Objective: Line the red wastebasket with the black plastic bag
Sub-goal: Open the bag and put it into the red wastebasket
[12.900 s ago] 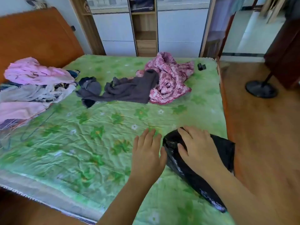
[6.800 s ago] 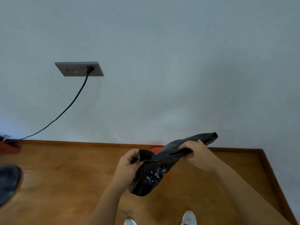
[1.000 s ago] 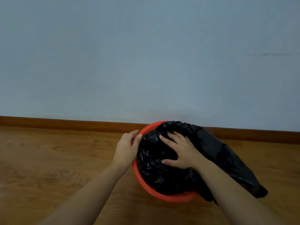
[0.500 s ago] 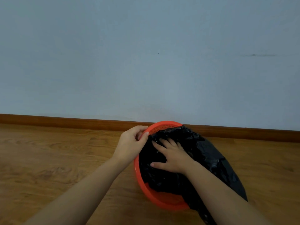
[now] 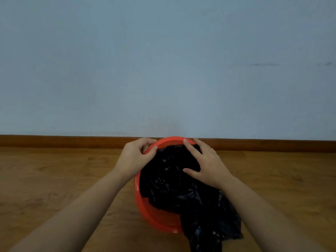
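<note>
The red wastebasket point(image 5: 154, 213) stands on the wooden floor close to the wall. The black plastic bag point(image 5: 169, 180) fills its mouth, crumpled, and spills over the near right rim down to the floor. My left hand point(image 5: 135, 157) pinches the far left rim, fingers curled over the bag's edge there. My right hand point(image 5: 205, 161) lies flat on the bag inside the basket, fingers spread, index fingertip at the far rim. The far rim and near left rim show bare red.
A brown skirting board point(image 5: 54, 141) runs along the foot of a pale blue-grey wall point(image 5: 163, 60) just behind the basket. Wooden floor point(image 5: 54, 179) stretches to both sides.
My right hand has slid from the bag's middle toward the far rim. My left hand stays pinched at the far left rim. The view has tilted down slightly, showing more of the basket.
</note>
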A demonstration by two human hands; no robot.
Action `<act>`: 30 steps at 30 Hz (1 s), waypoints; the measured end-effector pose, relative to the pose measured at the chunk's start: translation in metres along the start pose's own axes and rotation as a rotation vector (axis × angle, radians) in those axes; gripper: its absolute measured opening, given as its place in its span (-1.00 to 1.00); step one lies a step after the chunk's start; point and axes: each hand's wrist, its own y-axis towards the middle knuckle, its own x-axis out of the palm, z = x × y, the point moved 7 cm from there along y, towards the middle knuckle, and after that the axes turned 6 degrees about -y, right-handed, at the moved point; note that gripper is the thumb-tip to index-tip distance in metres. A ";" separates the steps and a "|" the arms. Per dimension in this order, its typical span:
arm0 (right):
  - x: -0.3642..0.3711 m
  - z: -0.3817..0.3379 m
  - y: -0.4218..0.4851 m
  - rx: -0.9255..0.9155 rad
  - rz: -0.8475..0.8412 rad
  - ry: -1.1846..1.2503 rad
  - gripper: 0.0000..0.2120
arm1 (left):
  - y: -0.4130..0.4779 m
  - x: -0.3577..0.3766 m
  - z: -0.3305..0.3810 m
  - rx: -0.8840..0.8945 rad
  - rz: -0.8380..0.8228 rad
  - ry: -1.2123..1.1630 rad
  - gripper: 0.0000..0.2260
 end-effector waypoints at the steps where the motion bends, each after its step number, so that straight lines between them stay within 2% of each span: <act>1: 0.002 -0.002 -0.002 -0.010 0.011 -0.012 -0.23 | -0.001 -0.002 -0.002 -0.012 0.007 -0.005 -0.89; 7: 0.007 -0.021 -0.011 -0.134 0.113 -0.111 -0.29 | -0.003 -0.014 -0.016 -0.073 0.059 -0.022 -0.91; 10: 0.023 -0.026 -0.011 -0.184 -0.002 -0.136 -0.23 | -0.003 -0.016 -0.019 -0.074 0.067 -0.036 -0.92; 15: 0.040 -0.026 -0.006 -0.143 -0.115 -0.079 -0.27 | -0.006 -0.009 -0.011 -0.016 0.031 -0.086 -0.84; 18: 0.052 -0.024 0.002 -0.116 -0.181 -0.054 -0.20 | -0.009 -0.007 -0.010 -0.008 0.018 -0.082 -0.79; 24: 0.089 -0.032 0.009 -0.192 -0.342 -0.099 -0.13 | -0.017 -0.010 -0.013 0.008 0.021 -0.081 -0.88; 30: 0.104 -0.037 0.013 -0.136 -0.441 -0.073 -0.11 | -0.026 -0.011 -0.006 0.059 0.024 -0.012 -0.85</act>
